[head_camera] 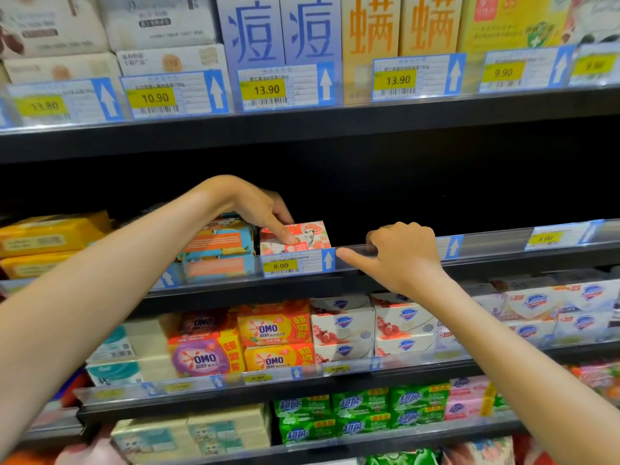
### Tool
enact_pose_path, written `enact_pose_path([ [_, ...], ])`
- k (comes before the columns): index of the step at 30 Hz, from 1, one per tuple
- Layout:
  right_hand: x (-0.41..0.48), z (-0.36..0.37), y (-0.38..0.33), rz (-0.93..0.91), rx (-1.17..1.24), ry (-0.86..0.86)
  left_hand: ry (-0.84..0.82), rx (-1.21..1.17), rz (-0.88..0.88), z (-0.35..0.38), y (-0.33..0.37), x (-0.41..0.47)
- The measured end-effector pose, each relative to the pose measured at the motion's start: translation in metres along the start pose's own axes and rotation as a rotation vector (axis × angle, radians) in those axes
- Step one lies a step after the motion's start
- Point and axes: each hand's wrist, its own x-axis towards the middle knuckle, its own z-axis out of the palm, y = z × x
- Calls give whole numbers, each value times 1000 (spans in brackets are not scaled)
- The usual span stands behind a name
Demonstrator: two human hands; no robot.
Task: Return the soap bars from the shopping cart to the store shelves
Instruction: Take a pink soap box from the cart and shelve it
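A red and white soap bar box [307, 237] stands on the middle shelf behind the 8.00 price tag [288, 265]. My left hand [260, 206] reaches over it from above, thumb pressed on its front face and fingers curled over its top. My right hand [401, 255] rests on the clear price rail [486, 245] just right of the box, fingers curled over the rail's top edge and thumb stretched left along it. The shopping cart is out of view.
Blue and orange soap packs [218, 250] sit directly left of the box, yellow packs [43, 236] further left. The shelf right of the box is dark and bare. Tall boxes [278, 28] fill the shelf above; OMO bars [268, 333] and white Safeguard boxes [372, 325] fill the one below.
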Motion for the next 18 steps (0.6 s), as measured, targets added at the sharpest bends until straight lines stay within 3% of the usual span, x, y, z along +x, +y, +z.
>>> enact_pose_path([
  [8, -1, -2, -2, 31, -4, -3, 32, 40, -23, 5, 2, 1],
  [12, -1, -5, -3, 56, -18, -34, 40, -54, 28, 14, 3, -5],
  [16, -1, -5, -5, 90, -14, -21, 333, -160, 123, 31, 6, -16],
  [18, -4, -1, -5, 54, 75, 95, 570, -172, 154, 45, 7, -28],
])
